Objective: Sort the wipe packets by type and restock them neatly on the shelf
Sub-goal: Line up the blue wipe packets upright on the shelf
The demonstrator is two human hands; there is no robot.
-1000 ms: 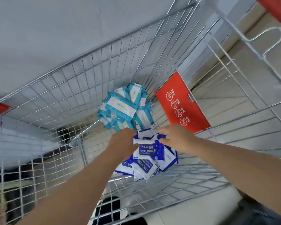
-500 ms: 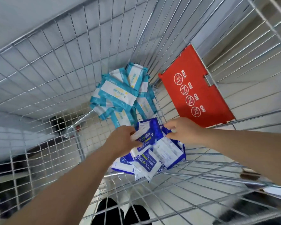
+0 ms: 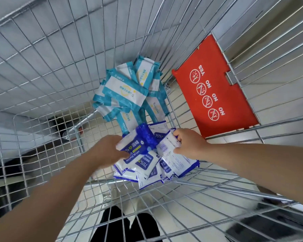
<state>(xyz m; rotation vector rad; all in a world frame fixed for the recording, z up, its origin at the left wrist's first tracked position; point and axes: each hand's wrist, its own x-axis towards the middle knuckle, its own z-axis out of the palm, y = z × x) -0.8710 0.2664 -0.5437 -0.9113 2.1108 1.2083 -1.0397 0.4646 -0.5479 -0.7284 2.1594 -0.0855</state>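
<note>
Two heaps of wipe packets lie on the floor of a wire shopping cart [image 3: 42,70]. Several teal-and-white packets [image 3: 128,91] are piled at the far end. Nearer me lie several blue-and-white alcohol wipe packets [image 3: 147,166]. My left hand [image 3: 106,151] grips one blue-and-white packet [image 3: 133,147] at its left edge, thumb on its front. My right hand [image 3: 189,145] pinches another blue-and-white packet [image 3: 168,147], plain side up, at its right edge. Both hands are over the blue heap. No shelf is in view.
A red plastic child-seat flap [image 3: 215,86] with YES/NO icons hangs on the cart's right wall. Wire walls enclose the packets on all sides. Below the cart floor, dark shoes [image 3: 129,226] show on pale floor tiles.
The view has closed in on the cart floor. Both hands stayed on the blue heap; the left hand's packet is now lifted and tilted, and the right hand has hold of a packet.
</note>
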